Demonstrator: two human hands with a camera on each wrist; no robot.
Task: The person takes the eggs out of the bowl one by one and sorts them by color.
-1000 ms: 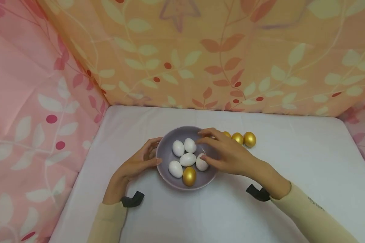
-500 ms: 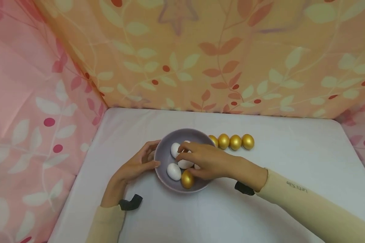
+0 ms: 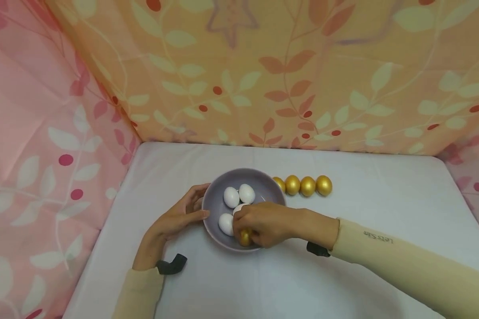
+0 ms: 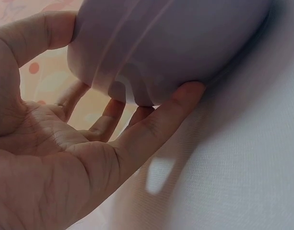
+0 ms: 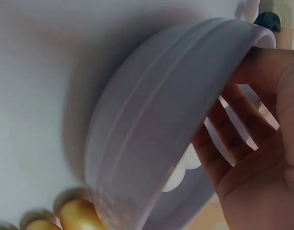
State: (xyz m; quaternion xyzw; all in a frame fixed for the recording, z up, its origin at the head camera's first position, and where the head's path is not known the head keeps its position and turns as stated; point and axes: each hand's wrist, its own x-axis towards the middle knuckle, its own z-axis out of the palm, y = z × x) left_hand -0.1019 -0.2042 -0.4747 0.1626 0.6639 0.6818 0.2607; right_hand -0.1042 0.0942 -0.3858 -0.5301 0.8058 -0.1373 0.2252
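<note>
A greyish-purple bowl (image 3: 259,179) stands on the white cloth with several white eggs (image 3: 231,197) inside. My left hand (image 3: 179,217) holds its left side, thumb at the rim; in the left wrist view, my left hand's fingers (image 4: 156,127) lie along the bowl's outer wall (image 4: 137,48). Down inside the bowl, my right hand (image 3: 267,223) grips a golden egg (image 3: 245,238) near the front wall, partly covering it. The right wrist view has the right hand (image 5: 257,172) reaching over the rim of the bowl (image 5: 151,105), its fingertips hidden behind the wall.
Several golden eggs (image 3: 308,186) lie in a row on the white cloth (image 3: 367,195), right behind the bowl's right side. Patterned fabric (image 3: 287,88) hangs along the back, and pink fabric (image 3: 36,146) along the left. Each wrist carries a black mount (image 3: 172,264).
My right hand has moved left and toward the front of the bowl, and its fingers have closed round the golden egg. The left hand keeps its hold on the bowl.
</note>
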